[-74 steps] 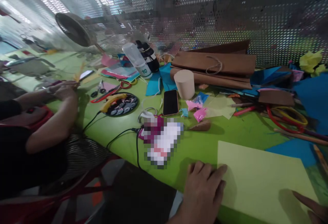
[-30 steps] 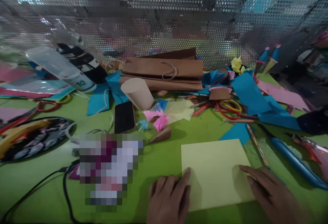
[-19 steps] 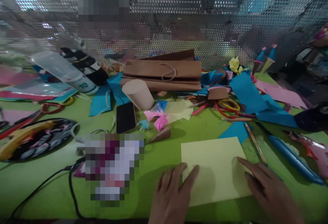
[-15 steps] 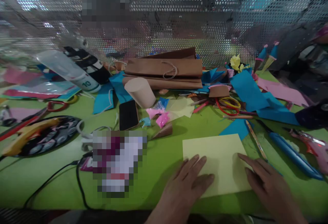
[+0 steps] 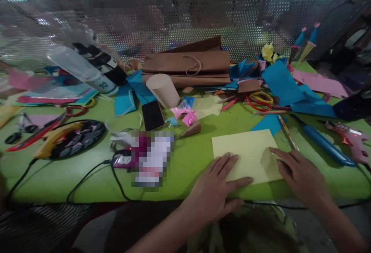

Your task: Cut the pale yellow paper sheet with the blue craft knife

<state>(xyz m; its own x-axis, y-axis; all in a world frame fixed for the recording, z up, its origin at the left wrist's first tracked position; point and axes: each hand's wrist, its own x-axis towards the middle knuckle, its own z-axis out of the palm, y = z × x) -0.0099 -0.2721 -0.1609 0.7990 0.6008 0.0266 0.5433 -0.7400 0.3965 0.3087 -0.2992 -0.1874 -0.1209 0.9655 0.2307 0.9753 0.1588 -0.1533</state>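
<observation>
Spotting our left hand (image 5: 213, 183), fingers spread and released, on the pale-yellow rectangular paper sheet (image 5: 246, 152), flat on the green surface (image 5: 188, 160); our right hand (image 5: 304, 174), fingers loosely bent, unclenched, at its right edge. Crowding it, we log blue paper scrap (image 5: 266, 124) behind, thin wooden stick (image 5: 288, 133) rightward, brown paper cone (image 5: 191, 129) leftward.

lower left corner of the pale yellow sheet (image 5: 251, 154): hidden by the left hand (image 5: 213, 185). part of its right edge: obscured by the right hand (image 5: 303, 174). pale rectangular item (image 5: 153, 162): pixelated (details illegible). dark object (image 5: 353, 105): cut off at right border, identity undetermined. perforated screen (image 5: 208, 29): background beyond it blurred.
</observation>
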